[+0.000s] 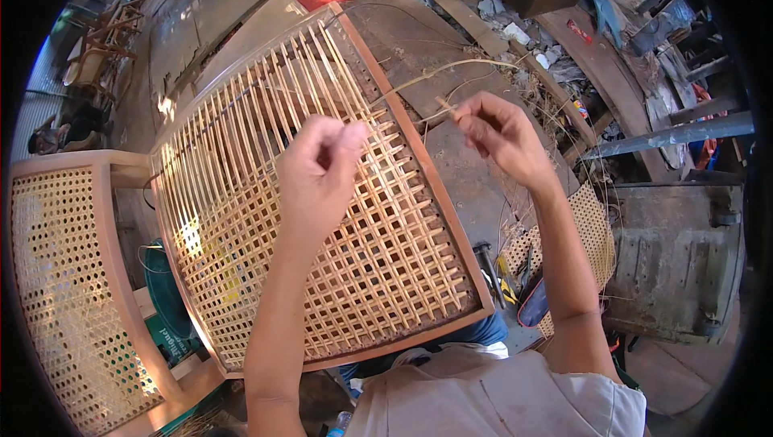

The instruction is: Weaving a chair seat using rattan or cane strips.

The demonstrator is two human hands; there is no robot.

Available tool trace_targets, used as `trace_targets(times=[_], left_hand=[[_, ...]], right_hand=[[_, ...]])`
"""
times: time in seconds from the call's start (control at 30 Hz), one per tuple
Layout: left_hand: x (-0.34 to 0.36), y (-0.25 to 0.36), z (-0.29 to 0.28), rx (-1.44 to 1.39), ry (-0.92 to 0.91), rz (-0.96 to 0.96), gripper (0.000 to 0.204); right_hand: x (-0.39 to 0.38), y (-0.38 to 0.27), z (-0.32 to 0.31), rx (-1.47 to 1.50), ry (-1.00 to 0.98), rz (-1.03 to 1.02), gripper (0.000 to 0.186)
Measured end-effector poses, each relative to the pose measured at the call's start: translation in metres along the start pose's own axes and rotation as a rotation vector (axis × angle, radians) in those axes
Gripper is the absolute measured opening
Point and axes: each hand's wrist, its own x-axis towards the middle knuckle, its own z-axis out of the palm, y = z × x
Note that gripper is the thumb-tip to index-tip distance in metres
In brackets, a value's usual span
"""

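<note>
A wooden frame [427,171] lies before me, strung with pale cane. Its near part carries an open crisscross cane weave [378,236], while only lengthwise strands [233,123] span the far part. Over the middle of the panel, my left hand [318,175] is closed with thumb and fingers together; what it pinches, if anything, cannot be made out. Beyond the right rail, my right hand [507,139] is raised and pinches a thin cane strip [443,109] by its end. A longer loose strand [451,70] arcs past the frame's right side.
At left stands another wooden frame [105,236] with finer cane webbing, beside a green container [165,292]. Right of my lap are a cane webbing sheet [592,223] and hand tools [507,288]. A worn metal case [676,264] and rubble [515,33] lie farther right.
</note>
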Motion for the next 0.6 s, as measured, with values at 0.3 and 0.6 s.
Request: trace_targets(times=[0.3,0.6], left_hand=[[-0.007,-0.023,0.004,-0.06,0.016,0.016,0.023],[-0.011,-0.02,0.007,-0.074,-0.011,-0.003,0.021]], right_hand=[[0.056,0.08,0.05,0.492,-0.057,0.053,0.023],[0.052,0.102,0.075,0.558,-0.015,0.096,0.023]])
